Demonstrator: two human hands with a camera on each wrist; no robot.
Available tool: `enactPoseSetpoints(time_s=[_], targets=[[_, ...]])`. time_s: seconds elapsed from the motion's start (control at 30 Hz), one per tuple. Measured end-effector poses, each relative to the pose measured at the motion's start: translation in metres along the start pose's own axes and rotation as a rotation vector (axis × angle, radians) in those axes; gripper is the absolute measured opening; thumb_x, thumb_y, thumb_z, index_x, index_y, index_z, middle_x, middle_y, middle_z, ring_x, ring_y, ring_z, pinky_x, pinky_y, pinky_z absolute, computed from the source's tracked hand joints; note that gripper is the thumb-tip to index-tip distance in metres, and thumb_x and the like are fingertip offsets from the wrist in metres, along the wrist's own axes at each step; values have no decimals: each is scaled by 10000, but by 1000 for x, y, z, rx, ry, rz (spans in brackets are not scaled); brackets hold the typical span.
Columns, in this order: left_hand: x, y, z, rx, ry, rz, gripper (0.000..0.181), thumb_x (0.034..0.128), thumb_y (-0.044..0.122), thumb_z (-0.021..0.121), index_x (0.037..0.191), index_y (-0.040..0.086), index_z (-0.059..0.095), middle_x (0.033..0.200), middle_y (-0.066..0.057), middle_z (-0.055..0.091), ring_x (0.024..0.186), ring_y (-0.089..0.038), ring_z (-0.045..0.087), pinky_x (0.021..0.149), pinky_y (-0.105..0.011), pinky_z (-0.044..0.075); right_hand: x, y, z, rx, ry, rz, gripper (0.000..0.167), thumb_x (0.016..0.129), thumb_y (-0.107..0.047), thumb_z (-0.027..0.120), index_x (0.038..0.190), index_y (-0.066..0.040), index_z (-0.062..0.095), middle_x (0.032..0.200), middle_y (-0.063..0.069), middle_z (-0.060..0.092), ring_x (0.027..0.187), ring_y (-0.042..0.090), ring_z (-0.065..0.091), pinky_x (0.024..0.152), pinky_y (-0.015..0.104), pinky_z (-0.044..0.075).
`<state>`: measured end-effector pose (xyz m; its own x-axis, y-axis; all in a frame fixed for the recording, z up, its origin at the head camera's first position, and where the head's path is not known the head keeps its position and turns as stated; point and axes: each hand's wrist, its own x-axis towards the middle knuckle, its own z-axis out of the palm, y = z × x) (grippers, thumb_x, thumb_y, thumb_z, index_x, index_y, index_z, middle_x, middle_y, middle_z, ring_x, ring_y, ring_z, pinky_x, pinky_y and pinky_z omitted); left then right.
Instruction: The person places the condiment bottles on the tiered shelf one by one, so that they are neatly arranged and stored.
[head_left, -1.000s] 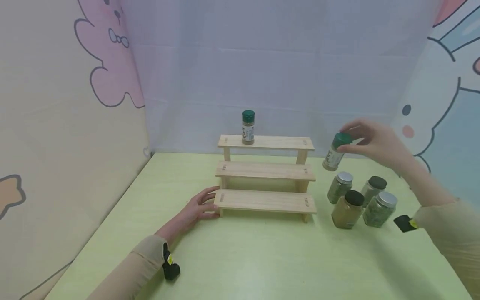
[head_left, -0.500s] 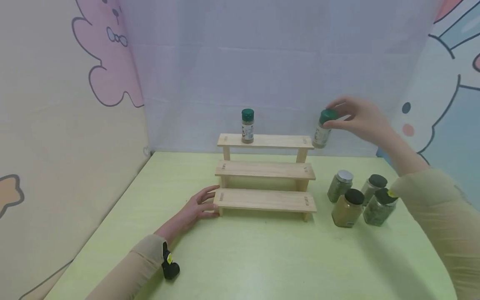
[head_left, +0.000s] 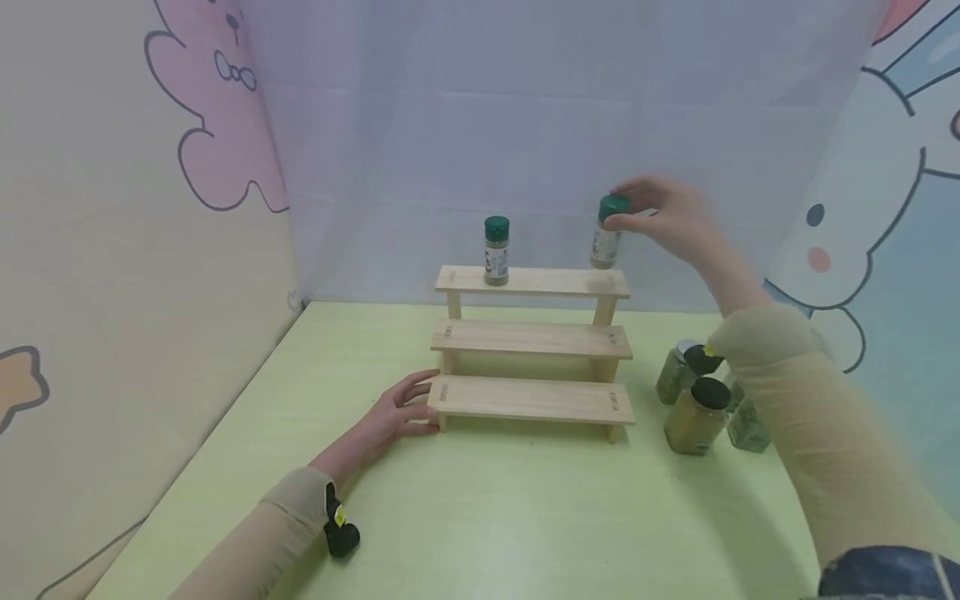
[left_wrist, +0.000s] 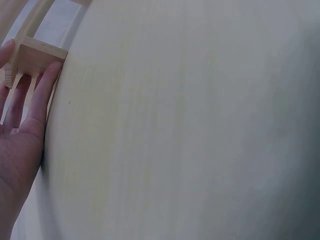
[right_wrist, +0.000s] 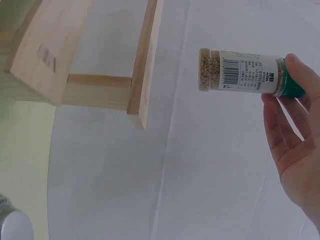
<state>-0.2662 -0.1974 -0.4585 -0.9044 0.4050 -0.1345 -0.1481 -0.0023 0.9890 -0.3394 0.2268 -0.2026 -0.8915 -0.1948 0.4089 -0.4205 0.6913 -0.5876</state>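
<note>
A three-tier wooden rack stands on the table. My left hand rests against the left end of its lowest step; in the left wrist view the fingers touch the wood, fairly straight. At the upper right, my right hand pinches a spice jar by its green cap, just above the right end of the top step. The right wrist view shows this jar with a barcode label and small tan grains inside. Another green-capped spice jar stands upright on the top step, left of centre.
Right of the rack stand several square glass jars, among them a black-lidded one with tan powder and a silver-lidded one. The right sleeve partly covers them. A pale cloth hangs behind the table.
My right hand has carried the green-capped jar up and left, from over the glass jars to above the top step's right end. My left hand stays at the rack.
</note>
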Motion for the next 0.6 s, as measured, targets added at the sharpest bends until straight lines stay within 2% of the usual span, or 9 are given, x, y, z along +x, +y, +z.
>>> enactPoseSetpoints(time_s=[0.07,0.17,0.3,0.43,0.6], targets=[[0,0,0,6,-1,-3,671,945,60,623,1528,236,341,1561,-158,345,1280,-313,541,970,-455,573,6,-1,7,11,16,7,586,826,-455,771,1309,-163,611,1233,76,695,971,-3,612,1023,498,475],[0,0,0,10,-2,0,670,947,59,620,1530,232,339,1560,-162,345,1284,-320,537,968,-458,574,13,-3,17,36,38,14,585,831,-440,772,1319,-161,610,1290,91,671,1051,125,642,1043,489,481],[0,0,-1,2,-7,5,668,948,45,611,1530,226,338,1558,-166,345,1264,-303,549,968,-467,573,21,-4,33,103,46,20,547,840,-395,775,1313,-171,617,1298,81,667,1131,256,636,1053,487,483],[-1,-1,-2,-3,-11,9,671,948,42,608,1534,217,331,1558,-175,343,1231,-273,573,968,-466,574,25,-3,47,142,42,13,522,843,-377,775,1301,-181,623,1276,69,680,1131,260,634,1036,475,490],[0,-1,-2,8,-28,29,685,951,42,601,1547,196,302,1565,-201,320,1218,-260,582,970,-466,572,24,3,58,179,43,-12,516,842,-352,782,1293,-158,625,1269,75,685,1080,204,642,1037,477,491]])
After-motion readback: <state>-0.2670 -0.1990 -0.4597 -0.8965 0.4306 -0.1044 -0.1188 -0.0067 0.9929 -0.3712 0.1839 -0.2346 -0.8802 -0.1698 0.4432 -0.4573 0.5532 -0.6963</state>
